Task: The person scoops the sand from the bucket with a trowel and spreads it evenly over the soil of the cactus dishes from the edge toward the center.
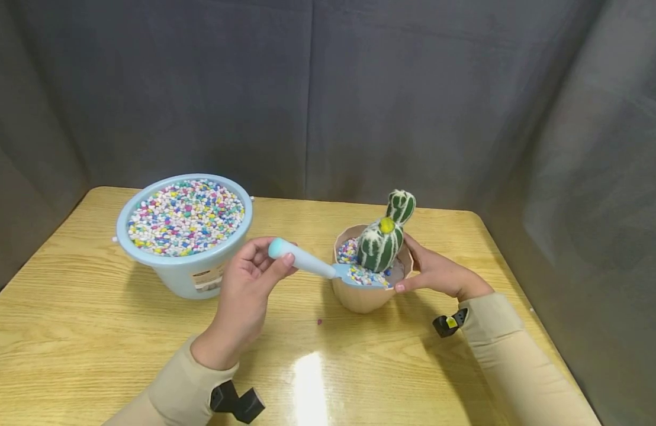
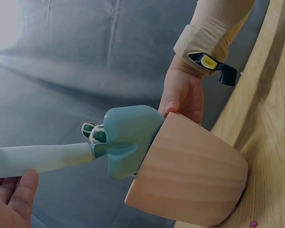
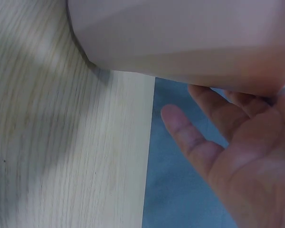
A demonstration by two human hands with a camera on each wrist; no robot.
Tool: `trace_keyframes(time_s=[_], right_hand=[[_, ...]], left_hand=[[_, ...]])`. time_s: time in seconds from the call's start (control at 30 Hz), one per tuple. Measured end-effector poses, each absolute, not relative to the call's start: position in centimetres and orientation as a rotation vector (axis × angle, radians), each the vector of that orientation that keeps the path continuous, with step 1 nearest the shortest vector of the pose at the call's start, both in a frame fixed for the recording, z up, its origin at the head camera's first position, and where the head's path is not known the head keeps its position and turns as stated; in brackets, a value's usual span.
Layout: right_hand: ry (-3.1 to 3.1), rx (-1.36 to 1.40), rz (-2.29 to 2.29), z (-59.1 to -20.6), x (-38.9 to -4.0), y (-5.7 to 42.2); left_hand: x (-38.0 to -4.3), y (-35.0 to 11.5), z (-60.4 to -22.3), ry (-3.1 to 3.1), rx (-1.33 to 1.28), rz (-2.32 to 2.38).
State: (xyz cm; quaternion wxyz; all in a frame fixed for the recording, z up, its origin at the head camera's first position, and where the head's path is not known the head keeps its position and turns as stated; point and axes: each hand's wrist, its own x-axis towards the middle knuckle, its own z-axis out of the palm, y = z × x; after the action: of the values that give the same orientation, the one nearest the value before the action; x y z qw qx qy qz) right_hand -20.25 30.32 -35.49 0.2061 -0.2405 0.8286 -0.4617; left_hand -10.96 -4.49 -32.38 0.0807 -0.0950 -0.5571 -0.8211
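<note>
My left hand (image 1: 248, 296) grips the light blue handle of a small garden trowel (image 1: 306, 260). Its blade, loaded with coloured pebbles (image 1: 365, 276), lies over the near rim of a peach-coloured plant pot (image 1: 362, 299). In the left wrist view the back of the trowel blade (image 2: 130, 137) faces the camera. A green-and-white knitted cactus (image 1: 380, 245) with a yellow flower stands in the pot, with more pebbles at its left. My right hand (image 1: 440, 272) holds the pot's right side, thumb at the rim; its lower fingers (image 3: 218, 109) show beside the pot wall.
A light blue bucket (image 1: 186, 278) full of coloured pebbles stands at the left. One stray pink pebble (image 1: 320, 322) lies on the wooden table (image 1: 370, 367) in front of the pot. Grey curtains (image 1: 227, 89) surround the table at the back and sides.
</note>
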Motion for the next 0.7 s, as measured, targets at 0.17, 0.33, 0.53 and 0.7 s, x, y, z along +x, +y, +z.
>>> trace_keyframes(time_s=[0.17, 0.33, 0.53, 0.7], right_hand=[[2.310, -0.657, -1.295, -35.34, -20.15, 30.18], [2.304, -0.666, -1.318, -35.36, -20.11, 30.09], [2.335, -0.643, -1.320, -35.50, -19.95, 29.88], [2.352, -0.601, -1.331, -35.61, -19.67, 29.70]], left_hand=[[-11.03, -4.45, -32.30, -1.655, -0.288, -2.458], [-11.02, -4.39, -32.24, -1.656, -0.284, -2.455], [-10.96, -4.28, -32.25, -1.647, -0.277, -2.455], [-10.89, -4.21, -32.25, -1.636, -0.271, -2.459]])
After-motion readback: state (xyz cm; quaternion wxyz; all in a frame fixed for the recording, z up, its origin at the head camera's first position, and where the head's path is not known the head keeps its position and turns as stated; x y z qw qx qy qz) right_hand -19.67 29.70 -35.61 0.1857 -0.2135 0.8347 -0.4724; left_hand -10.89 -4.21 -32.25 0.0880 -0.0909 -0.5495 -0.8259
